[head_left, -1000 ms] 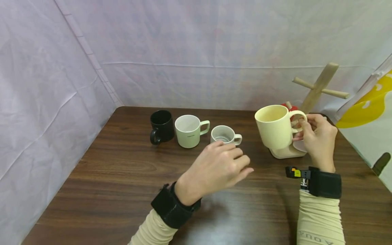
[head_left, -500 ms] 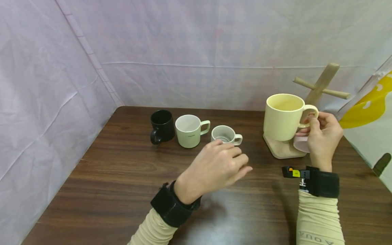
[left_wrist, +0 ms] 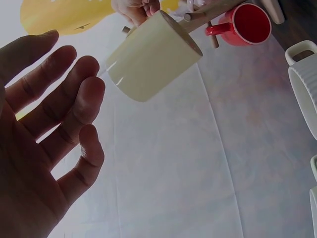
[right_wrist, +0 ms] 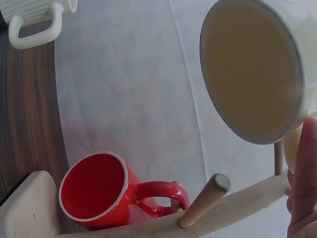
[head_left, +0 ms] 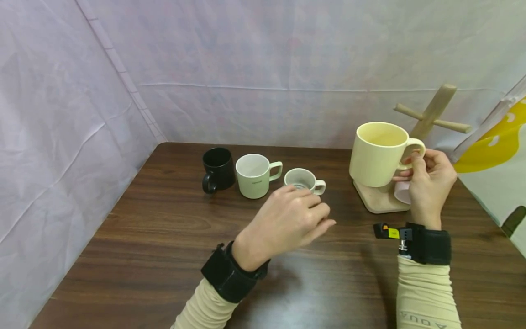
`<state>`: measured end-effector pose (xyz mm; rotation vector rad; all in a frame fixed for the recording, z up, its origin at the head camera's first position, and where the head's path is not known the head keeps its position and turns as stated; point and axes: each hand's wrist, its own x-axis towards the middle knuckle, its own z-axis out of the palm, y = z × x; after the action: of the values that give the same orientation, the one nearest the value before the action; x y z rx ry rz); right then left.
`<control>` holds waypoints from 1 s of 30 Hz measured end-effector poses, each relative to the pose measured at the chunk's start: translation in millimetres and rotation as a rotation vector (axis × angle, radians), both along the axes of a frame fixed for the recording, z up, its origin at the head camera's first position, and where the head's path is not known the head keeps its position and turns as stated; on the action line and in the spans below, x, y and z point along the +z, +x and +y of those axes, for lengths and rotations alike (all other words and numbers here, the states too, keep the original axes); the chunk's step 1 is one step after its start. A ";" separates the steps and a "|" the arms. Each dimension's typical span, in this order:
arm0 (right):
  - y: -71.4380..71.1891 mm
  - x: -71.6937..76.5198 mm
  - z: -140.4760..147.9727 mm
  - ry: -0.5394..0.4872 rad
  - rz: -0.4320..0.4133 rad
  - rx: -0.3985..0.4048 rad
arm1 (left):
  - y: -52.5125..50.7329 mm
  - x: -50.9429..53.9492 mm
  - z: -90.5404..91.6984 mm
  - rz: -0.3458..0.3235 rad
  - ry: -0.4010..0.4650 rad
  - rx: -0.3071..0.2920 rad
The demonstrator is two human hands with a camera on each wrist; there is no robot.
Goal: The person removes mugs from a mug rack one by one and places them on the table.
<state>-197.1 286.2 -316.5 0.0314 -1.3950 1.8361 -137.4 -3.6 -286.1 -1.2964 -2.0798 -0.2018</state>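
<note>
So there's a black mug (head_left: 219, 170), a pale green mug (head_left: 252, 179) just beside it, then the left hand (head_left: 287, 220), empty and loosely relaxed, near a small white mug (head_left: 299, 176). Further right, the cream mug (head_left: 371, 160) hangs before a wooden rack (head_left: 438, 103), handle (head_left: 416, 141) pinched by the right hand (head_left: 431, 187).

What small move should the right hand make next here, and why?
Probably raise the cream mug slightly, bringing its handle toward a bare upper peg of the wooden stand. The right hand pinches that handle, the mug appears lower than those pegs in the head view, and the red mug already hangs by its handle on another peg.
</note>
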 end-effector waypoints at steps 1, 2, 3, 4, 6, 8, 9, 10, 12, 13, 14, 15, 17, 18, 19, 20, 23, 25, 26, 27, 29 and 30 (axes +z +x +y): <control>-0.1 0.1 -0.6 -0.001 0.001 0.000 | -0.2 0.1 -0.5 -0.003 0.004 0.002; -0.1 0.2 -1.2 0.002 0.000 -0.004 | -0.6 0.2 -0.9 -0.005 0.010 0.003; -0.1 0.4 -1.8 -0.001 0.002 -0.004 | -1.0 0.4 -1.5 -0.010 0.019 0.004; -0.2 0.4 -2.5 0.001 0.006 -0.006 | -1.6 0.6 -2.1 -0.015 0.032 0.004; -0.6 0.4 -4.3 0.011 0.014 -0.011 | -3.3 1.3 -3.7 -0.036 0.076 -0.001; -0.7 0.8 -6.6 0.018 0.026 -0.010 | -6.2 1.9 -5.4 -0.053 0.126 0.000; -0.8 1.1 -8.0 0.022 0.032 -0.007 | -8.0 2.1 -6.5 -0.064 0.151 0.001; -0.8 1.3 -9.4 0.029 0.039 -0.007 | -10.2 2.2 -7.7 -0.076 0.177 0.004; -0.7 2.2 -12.5 0.030 0.053 0.002 | -14.4 2.4 -10.7 -0.100 0.225 0.017; -0.7 2.6 -13.9 0.028 0.060 0.007 | -16.5 2.4 -12.6 -0.110 0.247 0.024; -0.6 3.0 -15.4 0.026 0.069 0.012 | -18.8 1.9 -14.7 -0.127 0.265 0.028; -0.6 3.5 -16.9 0.018 0.077 0.021 | -20.9 1.9 -17.0 -0.137 0.281 0.034; -0.6 4.4 -19.9 0.006 0.089 0.032 | -25.1 1.4 -21.4 -0.151 0.310 0.046; -0.6 4.6 -21.4 0.005 0.091 0.032 | -27.2 1.1 -23.5 -0.157 0.322 0.052; -0.6 4.8 -23.1 0.006 0.095 0.032 | -29.2 0.7 -25.7 -0.161 0.331 0.059; -0.4 5.1 -24.9 0.005 0.100 0.032 | -31.2 0.2 -27.7 -0.165 0.339 0.066; 0.0 5.5 -30.6 -0.003 0.109 0.040 | -35.3 -0.3 -33.2 -0.173 0.362 0.100; 0.2 6.0 -34.5 -0.011 0.124 0.057 | -37.8 -0.8 -36.5 -0.178 0.369 0.129; 0.4 6.2 -36.4 -0.020 0.130 0.071 | -39.0 -1.0 -38.0 -0.181 0.372 0.145; 0.5 6.5 -38.3 -0.025 0.134 0.083 | -40.1 -1.2 -39.5 -0.185 0.374 0.160; 0.7 7.1 -42.5 -0.025 0.139 0.098 | -43.0 -2.3 -42.2 -0.200 0.384 0.185; 0.6 7.4 -44.8 -0.023 0.137 0.103 | -44.2 -2.5 -43.7 -0.211 0.390 0.194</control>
<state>-196.5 241.4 -309.1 0.2169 -1.2980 1.8962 -181.6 -47.2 -288.7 -0.8644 -2.1849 -0.6457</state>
